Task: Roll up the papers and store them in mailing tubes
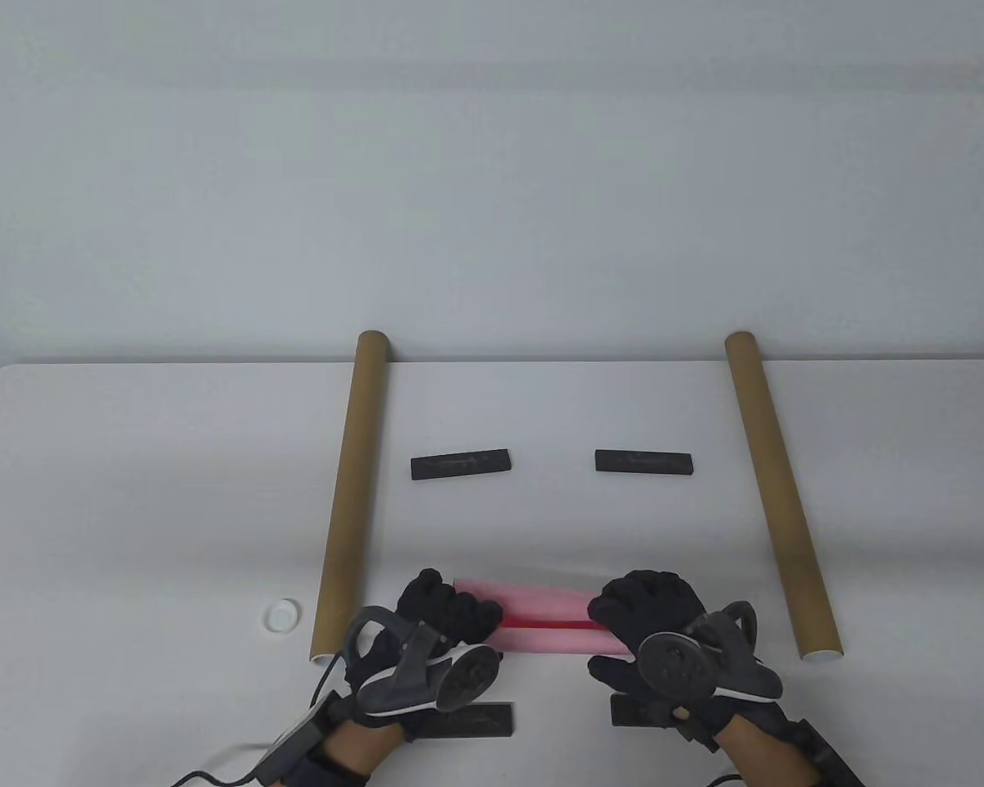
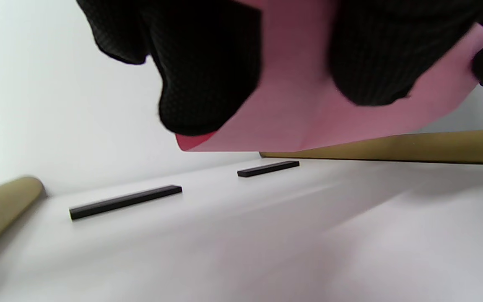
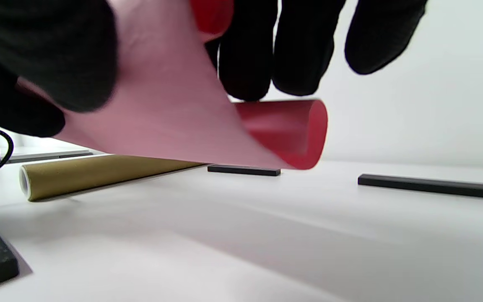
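Note:
A pink paper [image 1: 541, 623], red on its inner side, is held partly rolled just above the table near the front edge. My left hand [image 1: 447, 615] grips its left end and my right hand [image 1: 644, 615] grips its right end, fingers curled over the roll. In the left wrist view the pink paper [image 2: 308, 113] hangs under my fingers [image 2: 208, 84]. The right wrist view shows the paper [image 3: 174, 121] curling into a red-lined loop with fingertips [image 3: 245, 63] behind it. Two brown mailing tubes lie lengthwise, the left tube [image 1: 351, 492] and the right tube [image 1: 777, 492].
Two black bar weights [image 1: 462, 464] [image 1: 644, 461] lie mid-table between the tubes. Two more black bars [image 1: 476, 720] [image 1: 635, 710] lie at the front edge under my hands. A white tube cap [image 1: 281, 615] sits left of the left tube's open end.

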Available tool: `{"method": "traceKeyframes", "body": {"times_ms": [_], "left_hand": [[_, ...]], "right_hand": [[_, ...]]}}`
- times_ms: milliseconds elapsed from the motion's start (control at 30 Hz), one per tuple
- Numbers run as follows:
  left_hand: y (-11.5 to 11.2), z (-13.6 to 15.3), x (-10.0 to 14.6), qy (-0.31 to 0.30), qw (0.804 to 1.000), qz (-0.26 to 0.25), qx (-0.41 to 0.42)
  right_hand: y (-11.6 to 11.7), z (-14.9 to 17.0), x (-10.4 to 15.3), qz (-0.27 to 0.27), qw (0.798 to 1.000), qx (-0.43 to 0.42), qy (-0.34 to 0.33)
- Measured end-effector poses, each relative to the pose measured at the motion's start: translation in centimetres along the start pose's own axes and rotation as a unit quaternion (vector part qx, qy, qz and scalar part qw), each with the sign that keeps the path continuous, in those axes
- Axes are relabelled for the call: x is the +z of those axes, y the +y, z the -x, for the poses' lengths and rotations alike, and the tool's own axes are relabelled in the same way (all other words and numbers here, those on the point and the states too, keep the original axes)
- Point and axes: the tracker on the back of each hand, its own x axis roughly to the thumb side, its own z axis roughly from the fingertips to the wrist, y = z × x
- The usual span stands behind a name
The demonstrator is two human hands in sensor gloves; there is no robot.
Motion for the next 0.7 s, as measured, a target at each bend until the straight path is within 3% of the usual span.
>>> {"method": "traceKeyframes", "body": {"times_ms": [100, 400, 567, 700], "left_hand": [[-0.3, 0.3, -0.1, 0.009, 0.999, 0.024, 0.033], [0.3, -0.8, 0.3, -0.018, 0.998, -0.032, -0.051], [0.0, 0.2, 0.1, -0.01, 1.0, -0.006, 0.008], [-0.3, 0.4, 0.0, -0.007, 1.0, 0.007, 0.007]], "right_hand": [[-0.2, -0.1, 0.0, 0.018, 1.0, 0.004, -0.004], [0.1, 0.3, -0.2, -0.015, 0.999, -0.042, -0.002], [-0.2, 0.1, 0.2, 0.033, 0.999, -0.007, 0.003], [0.0, -0.1, 0.1, 0.032, 0.999, -0.005, -0.004]]}}
